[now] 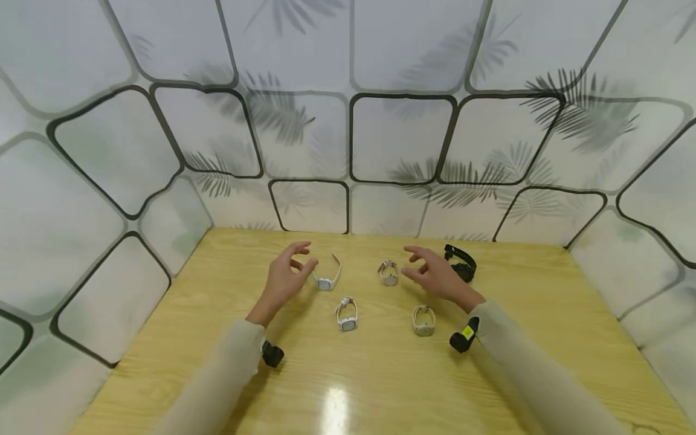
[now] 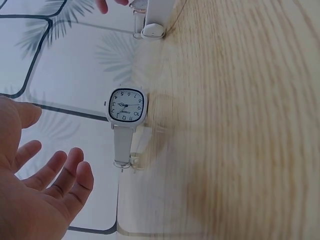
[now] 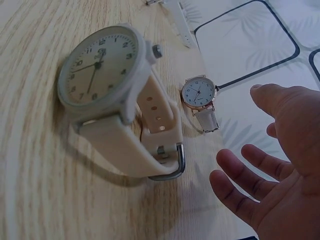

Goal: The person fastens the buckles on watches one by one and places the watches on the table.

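Note:
Both hands hover over the table with fingers loosely bent, holding nothing. My left hand [image 1: 285, 275] is just left of a white square-faced wristwatch [image 1: 324, 284] with its strap spread apart. A square dial on a white watch [image 2: 126, 106] faces the left wrist camera, beside the fingers. My right hand [image 1: 437, 275] is between a small pale watch [image 1: 389, 280] and a black watch [image 1: 463, 270], whose strap it partly overlaps. In the right wrist view, a beige round-faced watch [image 3: 100, 70] looms close, and a rose-gold-rimmed watch [image 3: 198, 92] stands nearer the fingers.
Another white watch [image 1: 348, 324] stands buckled near the middle of the wooden table [image 1: 304, 386]. Patterned cloth walls [image 1: 402, 139] enclose the back and both sides. Black wrist cameras [image 1: 273, 354] hang below the sleeves. A bright light reflection shows at the front.

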Available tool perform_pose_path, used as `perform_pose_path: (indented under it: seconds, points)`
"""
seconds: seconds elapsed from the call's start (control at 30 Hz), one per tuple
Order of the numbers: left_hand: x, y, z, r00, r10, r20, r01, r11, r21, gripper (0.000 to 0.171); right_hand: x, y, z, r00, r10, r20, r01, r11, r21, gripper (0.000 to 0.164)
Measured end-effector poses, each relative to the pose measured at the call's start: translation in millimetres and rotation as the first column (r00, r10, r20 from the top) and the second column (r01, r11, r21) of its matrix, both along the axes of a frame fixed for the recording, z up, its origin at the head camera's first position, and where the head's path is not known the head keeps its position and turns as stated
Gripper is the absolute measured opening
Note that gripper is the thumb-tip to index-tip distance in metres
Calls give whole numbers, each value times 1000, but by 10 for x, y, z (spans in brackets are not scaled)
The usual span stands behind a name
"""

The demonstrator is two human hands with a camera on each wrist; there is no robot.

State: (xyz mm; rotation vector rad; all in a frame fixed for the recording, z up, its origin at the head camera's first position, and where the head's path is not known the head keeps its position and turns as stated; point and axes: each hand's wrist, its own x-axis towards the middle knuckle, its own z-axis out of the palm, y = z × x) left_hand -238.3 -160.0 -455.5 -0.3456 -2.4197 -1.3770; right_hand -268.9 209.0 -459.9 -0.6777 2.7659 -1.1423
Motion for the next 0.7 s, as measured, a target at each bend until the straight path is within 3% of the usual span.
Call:
perform_pose_path:
  seconds: [0.1, 0.27, 0.5, 0.7]
  points:
    - [-14, -3, 47, 998, -23, 61, 24, 1000, -5, 44, -11, 19, 49, 1000, -12, 11, 12, 1000, 0, 61]
    - [10, -12, 75, 994, 14, 107, -15, 1000, 8, 46, -10, 26, 55, 1000, 13, -1, -13, 1000, -13, 63]
    - [68, -26, 25, 989, 6, 151, -9, 1000, 22, 58, 45, 66, 37, 1000, -14, -8, 14, 1000, -4, 66]
    - [74, -61, -4, 983, 13, 186, -10, 1000, -16, 68, 4, -73, 134, 1000, 1, -23, -1, 1000, -27, 66]
